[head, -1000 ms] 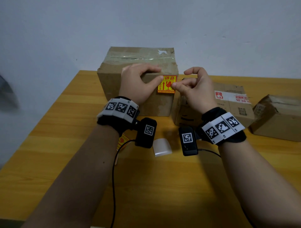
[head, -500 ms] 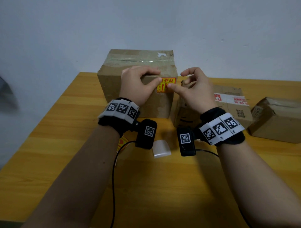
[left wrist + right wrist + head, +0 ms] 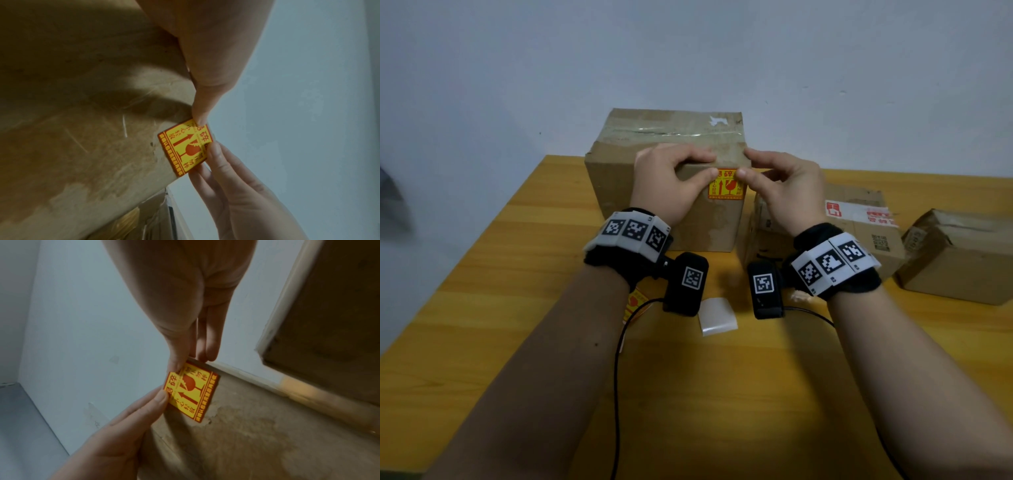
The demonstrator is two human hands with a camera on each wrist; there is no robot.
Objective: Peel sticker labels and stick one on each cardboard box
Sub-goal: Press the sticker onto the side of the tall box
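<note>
A yellow and red fragile sticker (image 3: 724, 188) (image 3: 185, 149) (image 3: 193, 394) lies on the front face of the big cardboard box (image 3: 616, 185), just under its top edge near the right corner. My left hand (image 3: 702, 166) (image 3: 203, 105) lays its fingers over the box's top edge, and its thumb presses the sticker's upper left corner. My right hand (image 3: 748, 164) (image 3: 179, 356) mirrors it, thumb on the upper right corner and fingers reaching to the box top. Neither hand holds anything.
A lower cardboard box (image 3: 859, 226) with a red and white label stands right of the big one. A third box (image 3: 955, 260) sits at the far right. A white backing paper (image 3: 717, 317) and a strip of stickers (image 3: 635, 301) lie on the wooden table (image 3: 482, 308) under my wrists.
The sticker went from being held at the box face between both hands to lying flat on it. Both hands rose to the box's top edge, thumbs now pressing the upper corners.
</note>
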